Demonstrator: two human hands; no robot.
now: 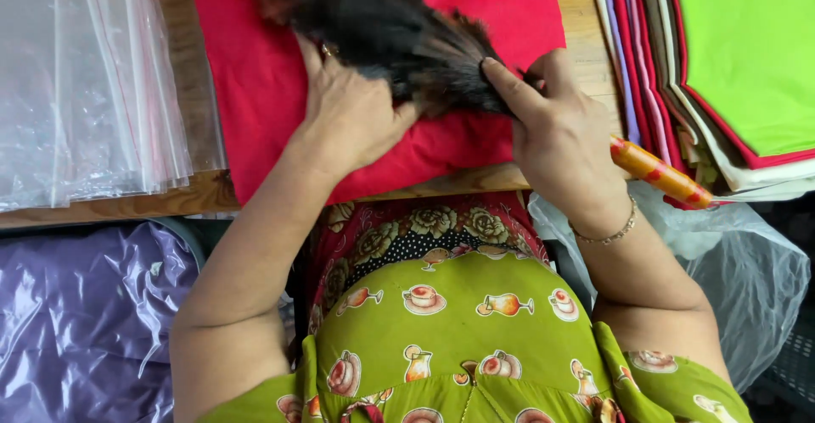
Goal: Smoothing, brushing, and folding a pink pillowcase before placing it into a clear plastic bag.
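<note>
Fingers (509, 84) of the right hand (556, 139) lie pressed together, forefinger stretched along the dark feather duster (399, 28) where its plumes gather toward the handle.

Just left of those fingers, the left hand (352, 113) rests palm-down with fingers closed side by side, pressing the feathers onto the folded red cloth (246, 67) beneath them. Behind the right hand, toward the wrist, the duster's orange striped handle (662, 173) sticks out past the wooden table edge (204, 194). Judging by this, the brushing of the red cloth is under way, not finished. Well to the right of the fingers sits a stack of folded coloured cloths (739, 58); far to the left lie clear plastic bags (85, 84), the red cloth not yet in one.
</note>
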